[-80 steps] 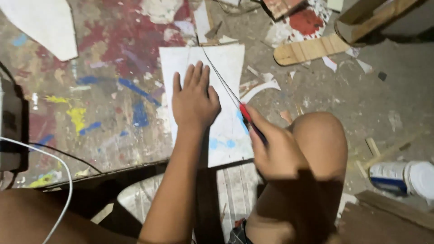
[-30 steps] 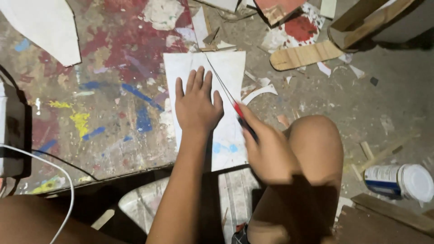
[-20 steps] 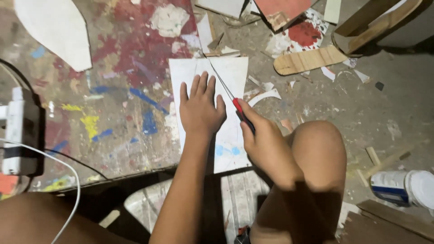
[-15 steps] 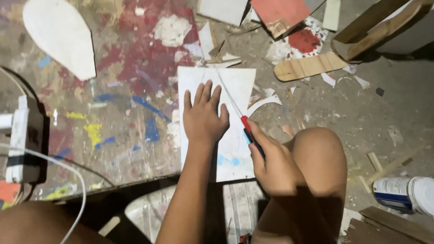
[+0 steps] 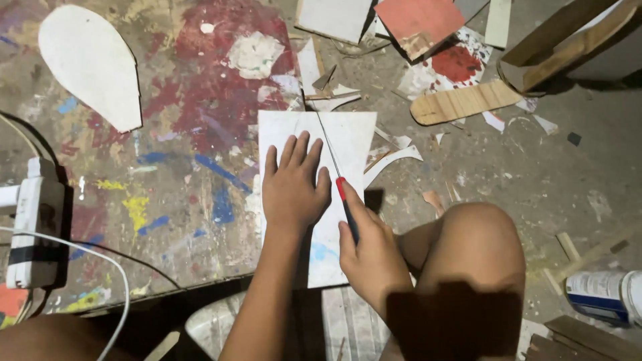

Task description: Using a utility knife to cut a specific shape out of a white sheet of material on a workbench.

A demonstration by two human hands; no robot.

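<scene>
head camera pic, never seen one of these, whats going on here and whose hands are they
The picture comes from a camera worn on a person's head, looking straight down, so both hands belong to the wearer, and the bare knee at lower right is theirs too. There is no machine here.

The left hand lies flat, fingers spread, pressing on a white sheet that rests on a paint-splattered board. The right hand grips a thin tool with a red and dark handle; its long, fine blade runs up across the sheet beside the left hand.

Around them: a white teardrop-shaped cutout at upper left, a red square panel and a rounded wooden strip at the top, small offcuts, a white power strip with cable at left, and a white and blue can at the right edge.
</scene>
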